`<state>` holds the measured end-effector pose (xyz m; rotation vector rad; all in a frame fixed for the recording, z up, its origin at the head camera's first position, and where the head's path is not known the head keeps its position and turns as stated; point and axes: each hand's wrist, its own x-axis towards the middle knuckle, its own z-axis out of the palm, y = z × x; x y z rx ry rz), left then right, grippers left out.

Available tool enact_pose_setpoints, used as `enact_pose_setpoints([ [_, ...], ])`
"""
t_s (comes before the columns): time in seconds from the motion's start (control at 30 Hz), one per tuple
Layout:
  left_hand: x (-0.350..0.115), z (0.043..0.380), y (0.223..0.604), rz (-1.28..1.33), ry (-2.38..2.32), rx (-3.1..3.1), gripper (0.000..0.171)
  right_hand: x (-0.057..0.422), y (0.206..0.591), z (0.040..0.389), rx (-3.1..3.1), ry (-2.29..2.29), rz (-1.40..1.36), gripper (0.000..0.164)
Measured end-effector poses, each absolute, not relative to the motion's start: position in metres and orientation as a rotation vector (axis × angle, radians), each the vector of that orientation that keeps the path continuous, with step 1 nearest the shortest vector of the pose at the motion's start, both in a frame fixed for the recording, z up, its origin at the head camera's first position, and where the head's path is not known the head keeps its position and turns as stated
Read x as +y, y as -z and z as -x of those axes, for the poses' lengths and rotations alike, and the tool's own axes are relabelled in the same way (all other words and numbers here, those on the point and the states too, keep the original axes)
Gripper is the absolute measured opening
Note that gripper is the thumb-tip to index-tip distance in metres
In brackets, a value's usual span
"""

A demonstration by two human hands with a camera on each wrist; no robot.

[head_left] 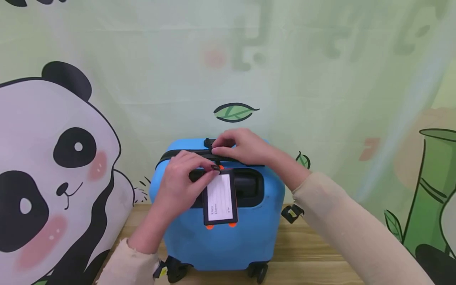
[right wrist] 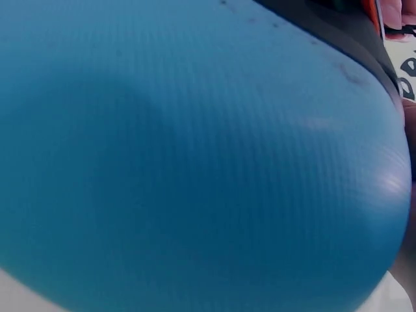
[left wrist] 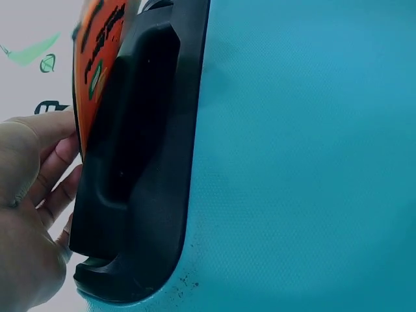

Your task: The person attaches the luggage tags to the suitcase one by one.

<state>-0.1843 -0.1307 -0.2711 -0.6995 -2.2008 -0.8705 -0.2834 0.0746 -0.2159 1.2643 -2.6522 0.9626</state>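
The luggage tag (head_left: 219,198) hangs against the front of the blue suitcase (head_left: 221,247), overlapping the black handle (head_left: 249,184), its white card facing outward. The left hand (head_left: 179,184) pinches a small black strap end (head_left: 215,168) at the tag's upper edge between thumb and forefinger. The right hand (head_left: 249,146) reaches over the top, its fingers curled beside a small black fitting (head_left: 208,142) near the black band (head_left: 189,152); whether they grip that fitting cannot be told.

The likeliest trouble is a slip: the strap end is narrow, so a weak pinch could let go, and the tag, if nothing else holds it, would probably drop down the front of the case. A pull at an angle could also twist the strap or snag it on the fitting. Because the hands crowd together over that one spot, the fingers may well hide the strap and a poor hold could go unnoticed. The suitcase stands upright on wheels (head_left: 261,273) over a wood-grained surface (head_left: 310,253), so a hard push or tug could roll it and drag the strap from the fingers.
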Motion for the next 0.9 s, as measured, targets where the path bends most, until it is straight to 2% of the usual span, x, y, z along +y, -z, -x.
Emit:
enact_pose_setpoints([
  [0.23, -0.126, 0.185, 0.265, 0.603, 0.963, -2.238, 0.014, 0.072, 0.220, 0.284, -2.571, -1.056, -1.176, 0.014],
  [0.5, -0.120, 0.188, 0.252, 0.508, 1.016, -2.255, 0.013, 0.074, 0.224, 0.279, -2.438, -1.141, -1.132, 0.010],
  [0.9, -0.120, 0.196, 0.240, 0.369, 1.127, -2.388, 0.019, 0.079, 0.227, 0.274, -2.262, -1.084, -1.143, 0.010],
])
